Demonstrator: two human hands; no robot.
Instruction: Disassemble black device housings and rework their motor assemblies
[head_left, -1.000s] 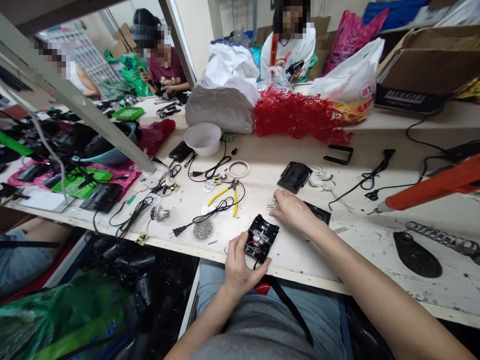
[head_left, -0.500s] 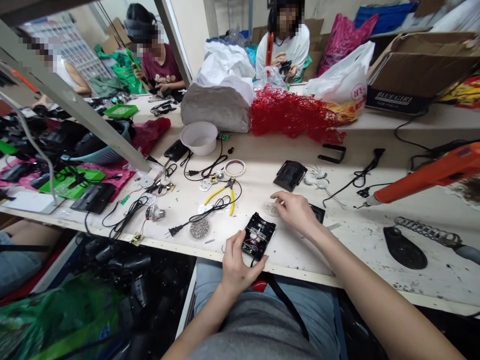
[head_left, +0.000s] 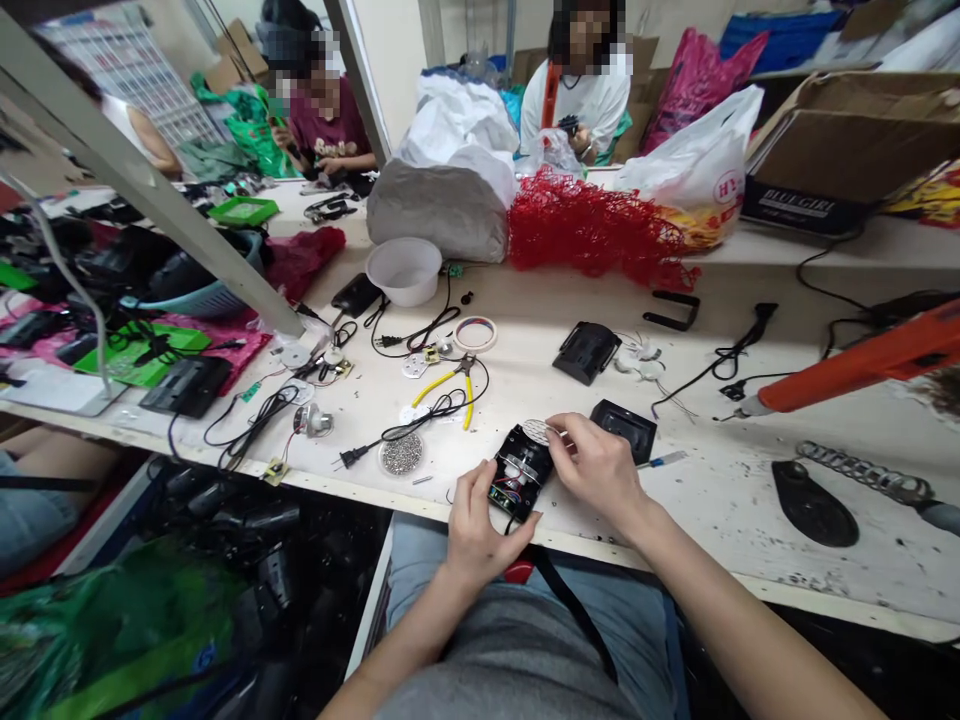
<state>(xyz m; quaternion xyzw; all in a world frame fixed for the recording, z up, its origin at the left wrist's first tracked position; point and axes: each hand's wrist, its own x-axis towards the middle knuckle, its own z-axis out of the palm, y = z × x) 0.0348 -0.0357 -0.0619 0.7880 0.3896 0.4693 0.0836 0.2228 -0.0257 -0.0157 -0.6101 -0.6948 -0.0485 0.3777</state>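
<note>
My left grip (head_left: 480,530) clasps a boxy black plastic housing (head_left: 529,484) near the counter (head_left: 720,515) front edge; my right grip (head_left: 598,465) pinches a dotted disc (head_left: 535,432); pliers (head_left: 469,392) lie leftward.

Left hand (head_left: 480,530) cupped, right hand (head_left: 602,468) in a pinch, bare forearms (head_left: 712,590) angled inward

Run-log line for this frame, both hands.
left hand: holds open black housing | right hand: holds perforated disc at housing's far edge | yellow-handled pliers: on bench
</note>
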